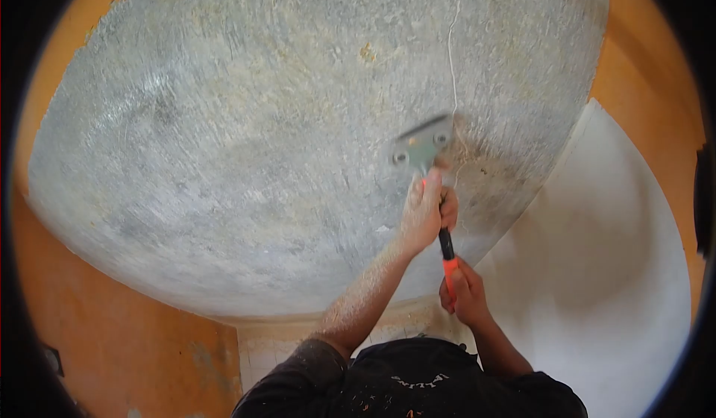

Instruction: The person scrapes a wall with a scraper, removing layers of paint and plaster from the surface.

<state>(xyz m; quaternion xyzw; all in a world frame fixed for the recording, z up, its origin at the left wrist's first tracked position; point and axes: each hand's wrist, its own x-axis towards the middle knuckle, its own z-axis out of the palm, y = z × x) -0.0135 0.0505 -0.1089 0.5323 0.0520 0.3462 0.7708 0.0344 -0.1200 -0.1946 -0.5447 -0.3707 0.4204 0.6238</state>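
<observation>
A wide-bladed scraper point(423, 149) with two round bolts on its head lies against the grey, rough-scraped wall point(261, 134). Its handle point(446, 244) is black and orange. My left hand point(424, 213), dusted with pale powder up the forearm, is closed round the handle just below the head. Lower down, my right hand point(464, 293) is wrapped about the orange grip at the end. The blade's edge is slightly blurred and tilts up to the right. Beside it runs a thin pale crack point(451, 45), and a brownish dark patch point(485, 168) shows to the right.
Orange paint point(149, 343) borders the grey area at the lower left, with more at the upper right. A smooth white surface point(604, 239) adjoins on the right. Pale tiles point(257, 351) show below, near my dark, dust-flecked shirt point(418, 388).
</observation>
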